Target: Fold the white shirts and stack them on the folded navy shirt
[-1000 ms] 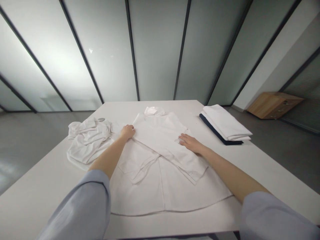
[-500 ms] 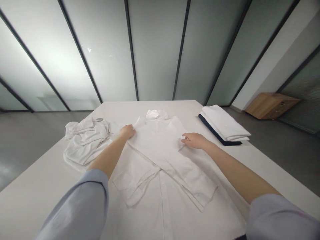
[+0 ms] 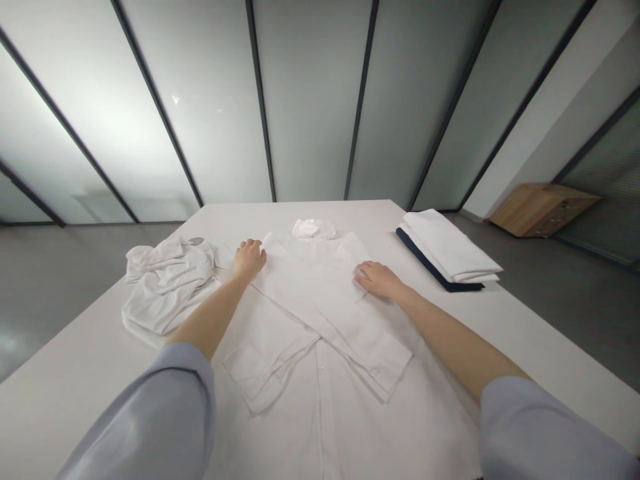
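A white button-front shirt [image 3: 320, 413] lies face down or front up, I cannot tell which, on a white table [image 3: 75, 400], its sleeves crossed over the body in an X. Its collar [image 3: 313, 229] points away from me. My left hand [image 3: 249, 260] grips the shirt near the far left shoulder. On the opposite side, my right hand [image 3: 377, 280] holds the shirt's edge below the other shoulder. The lower hem runs out of view.
A crumpled white garment [image 3: 167, 287] lies left of the shirt. At the right stands a folded white stack [image 3: 447, 247] on a navy item [image 3: 430, 267]. A wooden cabinet [image 3: 545, 210] sits on the grey floor beyond the table, before frosted glass panels [image 3: 310, 100].
The shirt's crossed sleeves and body have shifted toward me, and the hem has left the view. Both hands have moved only slightly.
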Demonstrator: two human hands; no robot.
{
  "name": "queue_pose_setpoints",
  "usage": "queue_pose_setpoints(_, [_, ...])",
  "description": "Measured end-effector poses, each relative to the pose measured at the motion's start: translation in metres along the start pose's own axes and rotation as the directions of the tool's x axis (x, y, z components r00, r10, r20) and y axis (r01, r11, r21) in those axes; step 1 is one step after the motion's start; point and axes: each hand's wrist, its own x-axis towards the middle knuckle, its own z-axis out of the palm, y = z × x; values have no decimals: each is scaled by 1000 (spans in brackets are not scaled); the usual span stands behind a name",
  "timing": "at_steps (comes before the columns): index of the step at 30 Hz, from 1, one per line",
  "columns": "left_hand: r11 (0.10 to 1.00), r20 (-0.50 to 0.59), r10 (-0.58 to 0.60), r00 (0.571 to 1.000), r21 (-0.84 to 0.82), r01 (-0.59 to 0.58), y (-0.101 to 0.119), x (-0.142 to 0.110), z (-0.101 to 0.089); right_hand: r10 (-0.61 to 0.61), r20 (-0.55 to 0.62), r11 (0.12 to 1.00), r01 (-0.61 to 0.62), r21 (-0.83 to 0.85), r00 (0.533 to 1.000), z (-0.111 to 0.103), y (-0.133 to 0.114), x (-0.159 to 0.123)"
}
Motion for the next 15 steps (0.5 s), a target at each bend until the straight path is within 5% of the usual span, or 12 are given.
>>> queue_pose_setpoints(4, [981, 185, 194, 963, -11, -195, 24, -10, 14, 44, -48, 999, -45, -16, 998, 5, -11, 20])
queue_pose_setpoints(10, [989, 368, 126, 921, 29, -147, 18, -20, 28, 119, 46, 993, -118, -21, 992, 16, -16, 24])
queue_pose_setpoints(15, [979, 420, 129, 898, 88, -182, 28, -19, 5, 105, 146, 991, -92, -94, 984, -10, -20, 22])
